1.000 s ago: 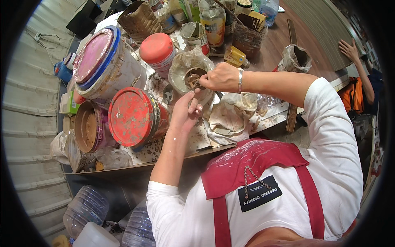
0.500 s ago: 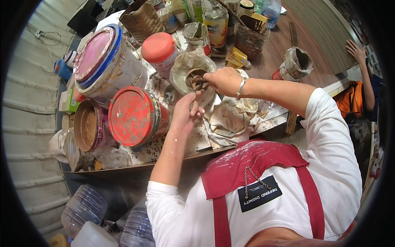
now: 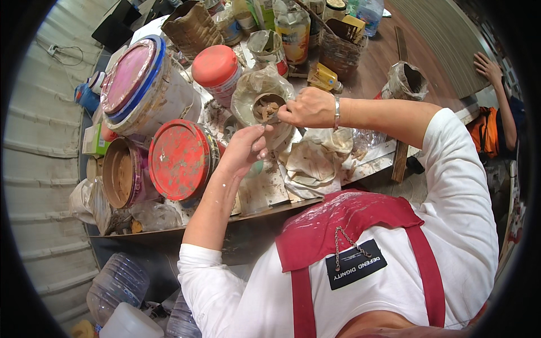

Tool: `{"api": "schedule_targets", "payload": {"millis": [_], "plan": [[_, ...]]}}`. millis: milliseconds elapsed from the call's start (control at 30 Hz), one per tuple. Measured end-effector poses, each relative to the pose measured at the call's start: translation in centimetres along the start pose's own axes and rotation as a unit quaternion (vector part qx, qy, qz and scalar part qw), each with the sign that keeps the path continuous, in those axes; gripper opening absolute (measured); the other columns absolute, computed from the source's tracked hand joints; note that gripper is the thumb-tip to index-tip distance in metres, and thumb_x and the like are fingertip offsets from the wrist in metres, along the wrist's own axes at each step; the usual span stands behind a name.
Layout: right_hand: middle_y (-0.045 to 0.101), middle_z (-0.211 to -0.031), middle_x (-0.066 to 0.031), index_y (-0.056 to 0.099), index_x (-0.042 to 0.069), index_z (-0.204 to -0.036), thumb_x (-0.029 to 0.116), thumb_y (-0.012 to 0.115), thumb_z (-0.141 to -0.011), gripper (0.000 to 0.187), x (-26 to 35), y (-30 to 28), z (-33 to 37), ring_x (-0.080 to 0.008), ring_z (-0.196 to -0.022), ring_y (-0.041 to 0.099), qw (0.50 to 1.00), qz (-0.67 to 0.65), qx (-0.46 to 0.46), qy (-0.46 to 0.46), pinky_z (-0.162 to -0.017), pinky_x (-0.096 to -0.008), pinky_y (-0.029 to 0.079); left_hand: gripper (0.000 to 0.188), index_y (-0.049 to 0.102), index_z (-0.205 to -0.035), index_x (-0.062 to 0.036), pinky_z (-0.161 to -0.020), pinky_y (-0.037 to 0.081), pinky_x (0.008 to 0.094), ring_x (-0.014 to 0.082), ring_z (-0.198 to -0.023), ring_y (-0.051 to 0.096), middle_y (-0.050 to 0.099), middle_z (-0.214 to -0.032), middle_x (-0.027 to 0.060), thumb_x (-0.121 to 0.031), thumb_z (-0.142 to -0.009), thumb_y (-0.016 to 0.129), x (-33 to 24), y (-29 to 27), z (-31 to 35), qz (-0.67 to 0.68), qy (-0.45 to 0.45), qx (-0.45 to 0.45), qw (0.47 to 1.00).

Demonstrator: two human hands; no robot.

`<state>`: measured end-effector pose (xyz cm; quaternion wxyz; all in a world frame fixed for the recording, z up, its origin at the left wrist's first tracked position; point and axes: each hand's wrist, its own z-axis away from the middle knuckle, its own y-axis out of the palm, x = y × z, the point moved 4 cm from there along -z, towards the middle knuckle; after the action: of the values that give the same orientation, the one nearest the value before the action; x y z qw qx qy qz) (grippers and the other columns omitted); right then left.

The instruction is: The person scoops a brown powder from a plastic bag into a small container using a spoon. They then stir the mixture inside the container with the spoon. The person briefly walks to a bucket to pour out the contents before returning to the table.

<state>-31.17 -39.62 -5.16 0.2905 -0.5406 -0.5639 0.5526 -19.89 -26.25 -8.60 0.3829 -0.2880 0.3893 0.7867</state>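
- Table edge: bounds the near side; a crumpled rag fills space right, a red-lidded tub left.
- Left hand: bent fingers at the pot's near rim; cannot tell whether they grip.
- Right hand: fingers curled by its right rim; any hold is hidden.
- Pot: on the table between tub and rag; probably light, its film slippery; hold low.
- Brown clumps: inside it, likely crumbly.
- Brown tabletop: stretches beyond, right.

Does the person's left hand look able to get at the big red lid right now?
Probably yes. The left hand is just right of the big red lid; nothing seems to stand between them, and only dried-looking spatter shows on top.
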Motion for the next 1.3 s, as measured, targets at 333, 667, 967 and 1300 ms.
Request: {"api": "schedule_targets", "payload": {"millis": [333, 667, 967, 1300], "plan": [[0.056, -0.057, -0.0083, 0.049, 0.005, -0.083, 0.013, 0.053, -0.074, 0.013, 0.9, 0.5, -0.7, -0.0229, -0.048, 0.058, 0.996, -0.057, 0.002, 0.075, -0.040, -0.0344, 0.043, 0.020, 0.054, -0.101, -0.0012, -0.043, 0.031, 0.0176, 0.0039, -0.045, 0.030, 0.031, -0.051, -0.0079, -0.017, -0.094, 0.044, 1.1, 0.1, 0.1, 0.140, -0.018, -0.016, 0.990], [0.059, -0.070, -0.0173, 0.051, 0.007, -0.089, 0.020, 0.052, -0.084, 0.014, 0.2, 2.8, 0.0, -0.0389, -0.068, 0.057, 0.854, -0.352, -0.055, 0.380, -0.059, -0.0469, 0.043, 0.021, 0.054, -0.103, 0.0000, -0.044, 0.032, 0.0186, 0.0060, -0.046, 0.033, 0.031, -0.051, -0.0068, -0.016, -0.094, 0.043, 1.7, 0.3, -0.2, 0.171, -0.020, -0.024, 0.985], [0.059, -0.066, -0.0101, 0.048, 0.007, -0.086, 0.009, 0.055, -0.076, 0.013, 1.3, -1.6, -0.1, -0.0293, -0.059, 0.061, 0.965, -0.140, 0.063, 0.213, -0.046, -0.0398, 0.045, 0.024, 0.055, -0.101, 0.0015, -0.047, 0.037, 0.0224, 0.0090, -0.047, 0.038, 0.036, -0.053, -0.0044, -0.018, -0.091, 0.046, 0.5, 0.3, 0.2, -0.005, 0.050, -0.047, 0.998], [0.057, -0.055, -0.0111, 0.045, 0.002, -0.081, 0.013, 0.049, -0.080, 0.011, 1.5, 0.2, -0.2, -0.0272, -0.051, 0.061, 0.994, -0.060, 0.022, 0.091, -0.042, -0.0371, 0.045, 0.026, 0.051, -0.106, 0.0013, -0.048, 0.037, 0.0237, 0.0127, -0.049, 0.044, 0.038, -0.054, -0.0024, -0.019, -0.091, 0.045, 1.4, 1.6, 0.1, 0.036, 0.041, -0.054, 0.997]]}}
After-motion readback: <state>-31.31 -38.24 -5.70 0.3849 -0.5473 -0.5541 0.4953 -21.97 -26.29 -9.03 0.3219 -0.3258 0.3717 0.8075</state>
